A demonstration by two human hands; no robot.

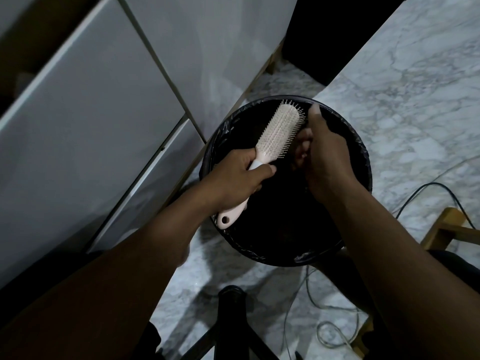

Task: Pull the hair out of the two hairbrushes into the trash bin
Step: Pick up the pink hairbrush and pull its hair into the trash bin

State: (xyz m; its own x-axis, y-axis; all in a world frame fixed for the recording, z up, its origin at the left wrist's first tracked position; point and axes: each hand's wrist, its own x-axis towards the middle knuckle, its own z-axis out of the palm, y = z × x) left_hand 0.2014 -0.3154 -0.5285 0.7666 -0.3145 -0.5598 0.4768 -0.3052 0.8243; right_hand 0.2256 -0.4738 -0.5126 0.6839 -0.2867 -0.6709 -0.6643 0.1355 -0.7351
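Note:
A pale pink hairbrush (279, 132) is held over the round black-lined trash bin (359, 162). My left hand (239, 175) grips its handle, bristles facing up and to the right. My right hand (324, 154) sits just right of the brush head, fingers curled downward above the bin's dark inside. Whether those fingers pinch any hair is too dark to tell. Only one brush is in view.
White cabinet doors (91, 113) run along the left. The marble floor (415, 87) surrounds the bin. Cables (337, 331) trail on the floor at the lower right, near a wooden frame (446, 229). A black stool base (231, 315) stands below the bin.

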